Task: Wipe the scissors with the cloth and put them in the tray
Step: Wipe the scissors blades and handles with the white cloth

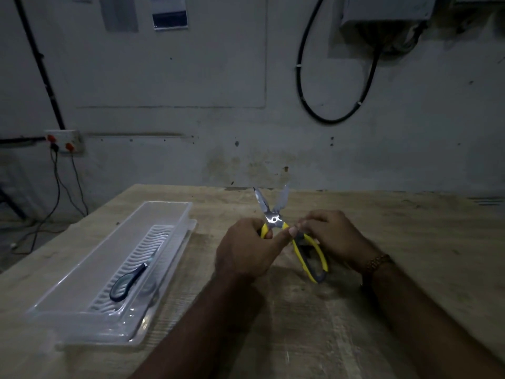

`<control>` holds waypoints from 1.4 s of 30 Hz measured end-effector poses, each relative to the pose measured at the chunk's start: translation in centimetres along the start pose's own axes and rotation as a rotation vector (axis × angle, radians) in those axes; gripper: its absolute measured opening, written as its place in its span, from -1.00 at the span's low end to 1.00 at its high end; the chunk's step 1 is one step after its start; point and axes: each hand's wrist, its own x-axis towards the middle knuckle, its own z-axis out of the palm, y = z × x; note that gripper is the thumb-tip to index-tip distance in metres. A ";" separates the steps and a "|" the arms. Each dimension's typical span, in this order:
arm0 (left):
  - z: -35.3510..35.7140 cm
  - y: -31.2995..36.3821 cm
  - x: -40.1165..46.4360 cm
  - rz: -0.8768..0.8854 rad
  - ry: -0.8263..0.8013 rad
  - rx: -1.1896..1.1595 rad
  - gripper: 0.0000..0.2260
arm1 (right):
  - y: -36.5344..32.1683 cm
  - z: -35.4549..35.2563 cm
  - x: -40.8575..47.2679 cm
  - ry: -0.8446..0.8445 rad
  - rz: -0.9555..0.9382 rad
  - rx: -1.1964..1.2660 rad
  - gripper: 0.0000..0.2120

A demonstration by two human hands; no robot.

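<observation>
L hand & R hand fingers are each gripping a yellow handle of the scissors, blades spread, above tabletop. Tray is sitting left w/ dark-handled scissors inside.

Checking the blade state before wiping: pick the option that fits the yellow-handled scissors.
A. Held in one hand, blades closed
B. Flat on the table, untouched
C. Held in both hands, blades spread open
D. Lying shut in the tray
C: the left hand and right hand each grip a handle of the yellow-handled scissors, whose two blades fork apart, pointing away from the person, above the table.
</observation>
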 end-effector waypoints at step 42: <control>1.1 3.2 -1.1 0.147 0.038 0.247 -0.42 | -3.8 1.5 0.1 0.297 0.261 0.840 -0.93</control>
